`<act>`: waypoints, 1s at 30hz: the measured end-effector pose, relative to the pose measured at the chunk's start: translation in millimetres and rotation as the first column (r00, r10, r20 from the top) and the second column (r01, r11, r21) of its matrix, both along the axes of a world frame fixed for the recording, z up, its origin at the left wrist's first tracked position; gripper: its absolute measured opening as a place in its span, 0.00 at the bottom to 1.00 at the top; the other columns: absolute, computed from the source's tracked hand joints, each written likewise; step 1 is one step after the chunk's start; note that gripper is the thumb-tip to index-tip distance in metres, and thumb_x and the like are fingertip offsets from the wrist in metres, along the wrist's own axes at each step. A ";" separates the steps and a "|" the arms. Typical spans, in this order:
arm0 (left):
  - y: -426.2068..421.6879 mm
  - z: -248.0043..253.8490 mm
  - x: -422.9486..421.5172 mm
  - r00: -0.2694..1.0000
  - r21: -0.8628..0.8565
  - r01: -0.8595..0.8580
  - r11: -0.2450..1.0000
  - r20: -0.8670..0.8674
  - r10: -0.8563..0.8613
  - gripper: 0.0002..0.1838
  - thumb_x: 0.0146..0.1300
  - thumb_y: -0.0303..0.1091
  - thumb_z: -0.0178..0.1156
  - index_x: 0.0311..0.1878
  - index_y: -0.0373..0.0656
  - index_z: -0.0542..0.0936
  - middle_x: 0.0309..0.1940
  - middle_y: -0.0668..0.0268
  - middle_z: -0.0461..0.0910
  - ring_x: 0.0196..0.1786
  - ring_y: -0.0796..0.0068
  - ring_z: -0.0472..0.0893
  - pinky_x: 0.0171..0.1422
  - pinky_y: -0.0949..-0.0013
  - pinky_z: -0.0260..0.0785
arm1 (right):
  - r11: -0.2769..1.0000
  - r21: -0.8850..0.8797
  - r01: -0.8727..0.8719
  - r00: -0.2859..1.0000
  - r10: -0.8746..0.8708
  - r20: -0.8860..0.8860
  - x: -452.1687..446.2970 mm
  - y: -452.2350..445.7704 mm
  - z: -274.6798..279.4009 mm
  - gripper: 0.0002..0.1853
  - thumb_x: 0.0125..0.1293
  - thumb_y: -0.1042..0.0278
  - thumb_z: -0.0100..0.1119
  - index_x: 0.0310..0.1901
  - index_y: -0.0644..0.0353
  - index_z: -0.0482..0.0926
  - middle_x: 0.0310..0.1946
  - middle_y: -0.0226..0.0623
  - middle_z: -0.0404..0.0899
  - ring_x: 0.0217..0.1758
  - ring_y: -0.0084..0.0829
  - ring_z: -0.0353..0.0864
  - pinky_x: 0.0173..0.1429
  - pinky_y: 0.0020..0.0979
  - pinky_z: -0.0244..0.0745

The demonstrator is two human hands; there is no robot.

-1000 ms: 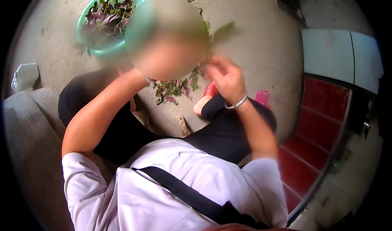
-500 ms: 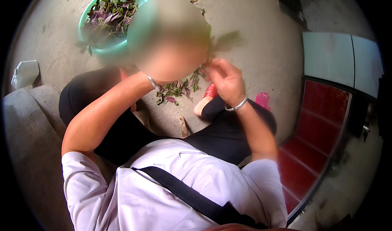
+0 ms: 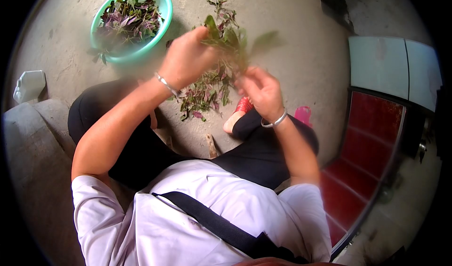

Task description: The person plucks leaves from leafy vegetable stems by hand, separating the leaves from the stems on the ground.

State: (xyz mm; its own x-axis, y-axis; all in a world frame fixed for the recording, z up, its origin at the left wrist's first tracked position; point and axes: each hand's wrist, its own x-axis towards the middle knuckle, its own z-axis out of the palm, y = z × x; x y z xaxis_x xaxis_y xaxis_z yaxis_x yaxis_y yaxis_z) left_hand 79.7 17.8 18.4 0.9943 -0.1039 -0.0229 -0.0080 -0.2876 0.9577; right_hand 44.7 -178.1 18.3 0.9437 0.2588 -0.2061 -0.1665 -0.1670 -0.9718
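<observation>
My left hand (image 3: pixel 190 59), with a silver bangle at the wrist, is closed on the leafy end of a green stem (image 3: pixel 230 42). My right hand (image 3: pixel 260 92) pinches the lower end of that stem, close to the right of my left hand. Some leaves are smeared by motion. Below and behind both hands, a pile of green and purple leafy sprigs (image 3: pixel 202 96) lies on the concrete floor. At the upper left, a turquoise basin (image 3: pixel 165 28) holds more purple and green leaves (image 3: pixel 129 19).
A white plastic container (image 3: pixel 29 86) stands at the far left. Near my right knee lies a pink object (image 3: pixel 303 115). A small piece of wood (image 3: pixel 211 145) is between my legs. Red tiles (image 3: pixel 372 120) and pale cabinet panels (image 3: pixel 379 66) are at the right.
A blurred round patch that covered my left hand and part of the basin is gone, so both now show. My right hand has stayed in nearly the same place.
</observation>
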 end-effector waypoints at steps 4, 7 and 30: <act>15.3 -32.8 0.9 0.948 0.587 0.046 0.808 0.229 -0.220 0.04 0.53 0.29 0.54 0.30 0.39 0.71 0.25 0.57 0.74 0.28 0.60 0.75 0.32 0.63 0.69 | 0.996 0.000 0.092 0.993 -0.092 -0.078 1.5 0.6 11.2 0.05 0.60 0.76 0.54 0.38 0.66 0.72 0.29 0.29 0.76 0.28 0.15 0.74 0.30 0.18 0.71; 15.3 -62.8 -12.3 0.884 0.834 0.366 0.413 -0.172 -0.435 0.05 0.53 0.32 0.52 0.29 0.42 0.76 0.25 0.57 0.76 0.32 0.56 0.77 0.35 0.61 0.71 | 0.990 -0.043 0.131 0.989 -0.133 -0.057 1.8 1.5 14.8 0.05 0.60 0.75 0.55 0.37 0.65 0.73 0.29 0.28 0.76 0.27 0.14 0.73 0.30 0.17 0.71; -9.8 -9.6 -15.2 0.702 -0.704 0.141 0.696 -0.425 -0.572 0.14 0.63 0.41 0.54 0.39 0.38 0.77 0.27 0.71 0.76 0.29 0.85 0.72 0.34 0.82 0.63 | 0.838 -0.482 0.256 0.647 0.222 0.730 8.8 0.8 2.9 0.09 0.48 0.81 0.60 0.32 0.61 0.74 0.26 0.37 0.73 0.24 0.36 0.76 0.26 0.30 0.70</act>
